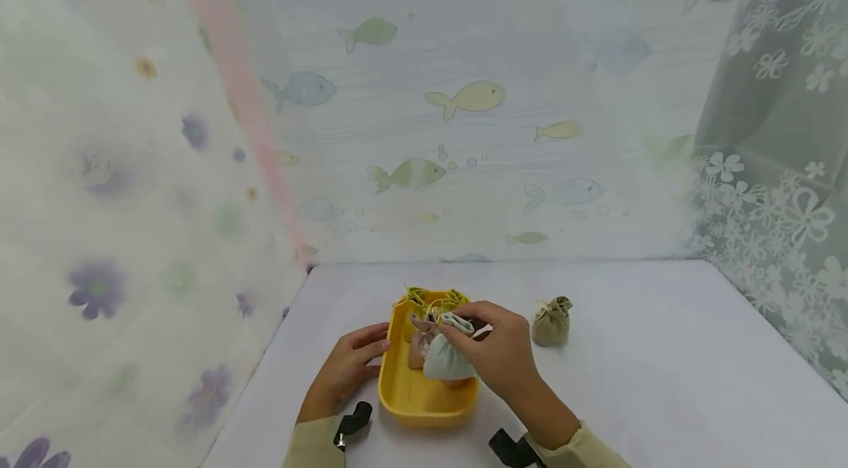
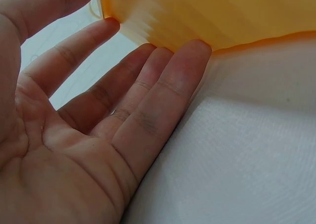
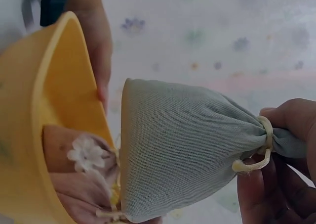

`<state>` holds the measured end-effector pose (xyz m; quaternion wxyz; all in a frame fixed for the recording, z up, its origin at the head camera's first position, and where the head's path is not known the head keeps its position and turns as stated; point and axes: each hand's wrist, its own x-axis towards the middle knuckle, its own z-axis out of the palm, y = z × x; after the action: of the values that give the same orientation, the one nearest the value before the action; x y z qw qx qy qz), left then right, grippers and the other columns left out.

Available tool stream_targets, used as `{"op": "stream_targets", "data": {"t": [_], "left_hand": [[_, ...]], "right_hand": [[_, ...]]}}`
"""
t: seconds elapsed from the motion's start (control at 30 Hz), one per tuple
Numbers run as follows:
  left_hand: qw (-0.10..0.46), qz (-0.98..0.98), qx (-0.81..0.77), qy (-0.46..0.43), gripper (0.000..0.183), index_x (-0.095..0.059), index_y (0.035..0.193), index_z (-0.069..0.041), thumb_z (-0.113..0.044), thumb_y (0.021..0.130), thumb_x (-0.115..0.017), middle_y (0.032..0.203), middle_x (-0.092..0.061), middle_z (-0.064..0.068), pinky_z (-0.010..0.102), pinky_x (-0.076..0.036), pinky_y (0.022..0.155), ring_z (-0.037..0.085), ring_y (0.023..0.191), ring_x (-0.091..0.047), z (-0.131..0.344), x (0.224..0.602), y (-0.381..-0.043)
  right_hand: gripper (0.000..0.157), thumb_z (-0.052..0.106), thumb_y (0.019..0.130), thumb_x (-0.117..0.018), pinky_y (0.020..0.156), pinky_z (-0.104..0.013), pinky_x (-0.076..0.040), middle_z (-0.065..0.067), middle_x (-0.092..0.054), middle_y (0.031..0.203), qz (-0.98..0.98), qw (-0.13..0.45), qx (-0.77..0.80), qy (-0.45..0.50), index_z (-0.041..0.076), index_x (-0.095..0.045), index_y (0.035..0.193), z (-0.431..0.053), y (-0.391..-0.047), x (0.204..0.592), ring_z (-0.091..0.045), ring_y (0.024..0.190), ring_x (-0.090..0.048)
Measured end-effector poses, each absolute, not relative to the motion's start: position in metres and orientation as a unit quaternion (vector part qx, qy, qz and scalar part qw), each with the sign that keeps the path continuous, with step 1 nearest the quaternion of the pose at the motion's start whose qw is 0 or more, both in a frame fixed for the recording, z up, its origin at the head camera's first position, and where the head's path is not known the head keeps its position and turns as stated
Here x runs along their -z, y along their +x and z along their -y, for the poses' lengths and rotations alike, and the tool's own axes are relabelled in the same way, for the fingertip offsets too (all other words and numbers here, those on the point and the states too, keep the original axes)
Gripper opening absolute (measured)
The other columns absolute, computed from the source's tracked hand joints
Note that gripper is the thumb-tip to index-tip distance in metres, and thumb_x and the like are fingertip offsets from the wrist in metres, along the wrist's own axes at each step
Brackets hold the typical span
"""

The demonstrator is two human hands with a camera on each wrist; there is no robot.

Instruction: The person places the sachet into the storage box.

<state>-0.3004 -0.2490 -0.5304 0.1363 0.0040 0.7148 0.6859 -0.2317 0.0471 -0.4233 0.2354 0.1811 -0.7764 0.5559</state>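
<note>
A pale grey-green drawstring pouch (image 3: pixel 182 145) hangs over the yellow bin (image 1: pixel 424 409), its tied neck pinched between thumb and fingers of my right hand (image 1: pixel 500 346). Inside the bin sits a pinkish-brown pouch (image 1: pixel 419 350) with a white fabric flower (image 3: pixel 86 155), seen in the right wrist view. Olive-green pouch tops (image 1: pixel 417 296) show at the bin's far end. My left hand (image 1: pixel 351 365) rests against the bin's left side, fingers nearly straight, fingertips touching the yellow wall (image 2: pixel 222 16).
A tan tied pouch (image 1: pixel 551 322) stands on the white table (image 1: pixel 636 365), right of the bin. Fish-patterned cloth (image 1: pixel 411 174) hangs behind the table, and flowered cloth (image 1: pixel 99 232) hangs at the left. Black wrist devices (image 1: pixel 358 416) are near both sleeves.
</note>
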Motion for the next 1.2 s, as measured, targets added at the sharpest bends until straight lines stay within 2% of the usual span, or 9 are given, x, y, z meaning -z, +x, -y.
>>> {"op": "stream_targets", "data": {"t": [0.33, 0.6, 0.73, 0.93, 1.2], "left_hand": [[0.130, -0.721, -0.681, -0.002, 0.061, -0.059, 0.147, -0.015, -0.036, 0.093, -0.078, 0.150, -0.058, 0.013, 0.043, -0.061, 0.095, 0.025, 0.126, -0.065, 0.250, 0.529, -0.303], [0.127, -0.722, -0.681, -0.001, 0.062, -0.059, 0.147, -0.014, -0.036, 0.092, -0.078, 0.149, -0.058, 0.014, 0.043, -0.061, 0.094, 0.026, 0.125, -0.065, 0.248, 0.527, -0.304], [0.131, -0.718, -0.684, -0.003, 0.062, -0.058, 0.147, -0.013, -0.036, 0.093, -0.078, 0.149, -0.058, 0.014, 0.044, -0.061, 0.094, 0.026, 0.125, -0.065, 0.247, 0.526, -0.303], [0.138, -0.720, -0.680, -0.008, 0.063, -0.058, 0.148, -0.014, -0.036, 0.093, -0.078, 0.151, -0.057, 0.014, 0.043, -0.061, 0.094, 0.024, 0.124, -0.065, 0.248, 0.527, -0.300], [0.136, -0.723, -0.677, -0.007, 0.062, -0.058, 0.148, -0.014, -0.036, 0.093, -0.077, 0.151, -0.057, 0.014, 0.043, -0.061, 0.094, 0.024, 0.125, -0.065, 0.247, 0.527, -0.301]], "right_hand": [[0.017, 0.027, 0.083, -0.089, 0.062, -0.023, -0.061, 0.016, -0.073, 0.091, 0.779, 0.185, -0.565, 0.199, 0.028, -0.079, 0.096, -0.030, -0.230, 0.434, -0.005, 0.077, -0.067], [0.018, 0.022, 0.082, -0.089, 0.064, -0.023, -0.061, 0.016, -0.070, 0.093, 0.781, 0.161, -0.567, 0.207, 0.027, -0.080, 0.097, -0.022, -0.231, 0.444, -0.004, 0.081, -0.067], [0.016, 0.025, 0.082, -0.089, 0.064, -0.023, -0.061, 0.014, -0.068, 0.092, 0.782, 0.144, -0.569, 0.209, 0.026, -0.081, 0.096, -0.018, -0.230, 0.450, -0.004, 0.078, -0.065], [0.017, 0.033, 0.083, -0.088, 0.073, -0.022, -0.062, 0.015, -0.069, 0.101, 0.776, 0.114, -0.583, 0.215, 0.027, -0.081, 0.098, -0.011, -0.227, 0.461, -0.005, 0.093, -0.067], [0.024, 0.043, 0.084, -0.085, 0.076, -0.015, -0.060, 0.010, -0.071, 0.105, 0.794, 0.092, -0.560, 0.220, 0.028, -0.082, 0.103, -0.006, -0.228, 0.474, -0.006, 0.099, -0.066]]}}
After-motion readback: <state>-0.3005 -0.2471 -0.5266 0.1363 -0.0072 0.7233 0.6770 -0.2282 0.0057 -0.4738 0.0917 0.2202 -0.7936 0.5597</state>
